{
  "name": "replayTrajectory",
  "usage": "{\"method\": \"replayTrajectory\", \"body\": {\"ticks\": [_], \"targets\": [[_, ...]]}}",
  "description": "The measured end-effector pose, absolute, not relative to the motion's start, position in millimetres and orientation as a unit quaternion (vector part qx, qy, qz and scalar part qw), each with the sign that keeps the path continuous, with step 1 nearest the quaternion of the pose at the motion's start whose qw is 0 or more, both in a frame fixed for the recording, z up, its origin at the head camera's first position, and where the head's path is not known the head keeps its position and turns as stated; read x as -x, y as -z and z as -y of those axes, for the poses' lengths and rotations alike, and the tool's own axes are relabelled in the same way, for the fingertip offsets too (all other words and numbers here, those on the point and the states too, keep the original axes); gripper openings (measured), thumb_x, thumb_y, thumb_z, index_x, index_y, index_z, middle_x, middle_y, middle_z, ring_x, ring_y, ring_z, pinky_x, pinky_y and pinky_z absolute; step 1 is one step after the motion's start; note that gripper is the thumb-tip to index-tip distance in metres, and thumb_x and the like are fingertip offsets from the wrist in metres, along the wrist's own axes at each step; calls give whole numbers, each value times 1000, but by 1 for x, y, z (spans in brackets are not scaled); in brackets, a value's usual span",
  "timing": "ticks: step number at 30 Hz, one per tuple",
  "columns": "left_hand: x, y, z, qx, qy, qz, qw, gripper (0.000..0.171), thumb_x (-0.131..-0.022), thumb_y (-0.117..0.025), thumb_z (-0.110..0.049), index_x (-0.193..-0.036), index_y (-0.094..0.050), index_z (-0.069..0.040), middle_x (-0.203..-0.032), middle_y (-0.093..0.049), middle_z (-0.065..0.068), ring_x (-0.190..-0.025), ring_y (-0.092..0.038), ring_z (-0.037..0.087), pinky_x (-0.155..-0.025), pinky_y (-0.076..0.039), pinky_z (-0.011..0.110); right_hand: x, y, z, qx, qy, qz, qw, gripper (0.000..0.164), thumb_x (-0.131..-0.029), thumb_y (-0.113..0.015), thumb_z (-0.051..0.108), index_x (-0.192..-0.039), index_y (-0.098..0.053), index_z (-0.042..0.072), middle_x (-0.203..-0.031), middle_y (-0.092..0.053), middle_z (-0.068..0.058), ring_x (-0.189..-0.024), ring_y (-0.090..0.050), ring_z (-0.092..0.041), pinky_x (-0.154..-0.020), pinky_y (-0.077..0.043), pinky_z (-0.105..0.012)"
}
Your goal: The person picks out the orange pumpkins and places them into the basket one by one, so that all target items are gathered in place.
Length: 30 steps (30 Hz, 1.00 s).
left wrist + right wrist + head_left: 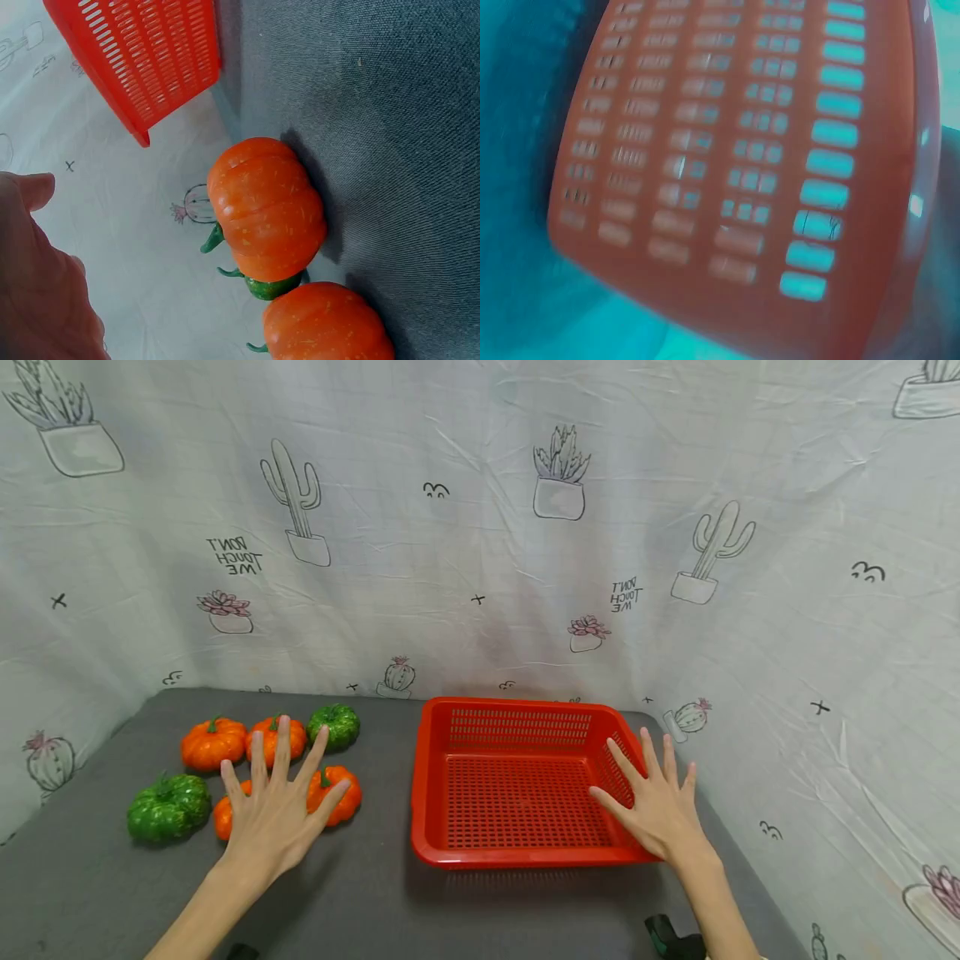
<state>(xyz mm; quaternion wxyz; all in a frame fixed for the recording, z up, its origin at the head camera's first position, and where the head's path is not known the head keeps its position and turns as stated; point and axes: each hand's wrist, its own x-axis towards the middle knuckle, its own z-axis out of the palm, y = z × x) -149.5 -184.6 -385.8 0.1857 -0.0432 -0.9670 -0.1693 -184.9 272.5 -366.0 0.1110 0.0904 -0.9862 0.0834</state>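
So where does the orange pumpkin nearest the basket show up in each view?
Head: orange pumpkin, left of centre, beside the left hand.
Left wrist: near the middle, above another orange pumpkin.
Right wrist: not in it.
Shared landmark: the red basket, in all three.

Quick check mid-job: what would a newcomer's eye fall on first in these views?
Probably the bright red basket, right of centre on the grey table in the head view. Next, the glossy orange pumpkins and green pumpkins grouped to its left. Then the spread fingers: the left hand partly covers the pumpkins from view, the right hand the basket's right side.
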Motion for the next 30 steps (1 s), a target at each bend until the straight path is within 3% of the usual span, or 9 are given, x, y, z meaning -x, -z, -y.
{"method": "replayTrajectory", "body": {"ticks": [9, 15, 19, 22, 24, 27, 29, 30], "targets": [[147, 390, 187, 42, 176, 968, 177, 73, -97, -40, -57, -155, -4, -32, -157, 22, 6, -139, 23, 40, -98, 18, 71, 188, 373, -309, -127, -113, 979, 115, 66, -89, -61, 51, -140, -51, 12, -157, -8, -23, -143, 7, -43, -100, -9, -75], [147, 392, 189, 36, 171, 971, 165, 74, -97, -40, -58, -155, -3, -32, -157, 23, 5, -139, 24, 39, -97, 20, 71, 192, 381, -325, -179, -167, 965, 94, 38, -88, -69, 33, -115, -70, 7, -153, -25, -22, -137, -19, -49, -93, -27, -74], [147, 394, 190, 32, 168, 972, 160, 74, -97, -41, -58, -155, -1, -33, -157, 22, 6, -139, 25, 38, -97, 17, 73, 193, 391, -330, -209, -197, 952, 106, 15, -88, -70, 22, -97, -73, 10, -147, -37, -20, -123, -44, -43, -88, -41, -64], [147, 396, 191, 29, 170, 973, 157, 75, -97, -42, -57, -155, -1, -32, -157, 22, 7, -139, 26, 37, -97, 18, 73, 193, 395, -334, -225, -206, 942, 139, 4, -85, -72, 15, -88, -72, 15, -142, -45, -17, -113, -55, -34, -80, -49, -48], [147, 398, 192, 27, 172, 973, 154, 75, -97, -42, -57, -155, -1, -32, -157, 22, 8, -139, 26, 38, -97, 19, 72, 194, 396, -337, -235, -211, 937, 151, 7, -82, -74, 11, -87, -72, 16, -139, -48, -15, -87, -61, -16, -67, -48, -34], [147, 400, 194, 26, 177, 973, 149, 76, -97, -43, -56, -155, 0, -32, -157, 22, 9, -139, 26, 39, -96, 20, 71, 194, 394, -338, -247, -222, 931, 154, 11, -79, -76, 7, -85, -72, 15, -135, -52, -14, -56, -39, 3, -51, -34, -19], [146, 402, 196, 25, 180, 973, 139, 76, -97, -41, -57, -155, 1, -32, -156, 24, 9, -138, 27, 39, -96, 22, 71, 195, 394, -338, -256, -228, 926, 160, 11, -77, -76, 4, -84, -72, 13, -132, -55, -14, -50, -18, 6, -46, -25, -18], [146, 402, 197, 24, 181, 974, 135, 76, -97, -41, -57, -155, 2, -32, -156, 24, 10, -138, 27, 40, -96, 22, 71, 195, 394, -338, -260, -228, 924, 166, 12, -77, -76, 3, -82, -72, 12, -129, -56, -14, -50, -18, 7, -46, -25, -18]]}}
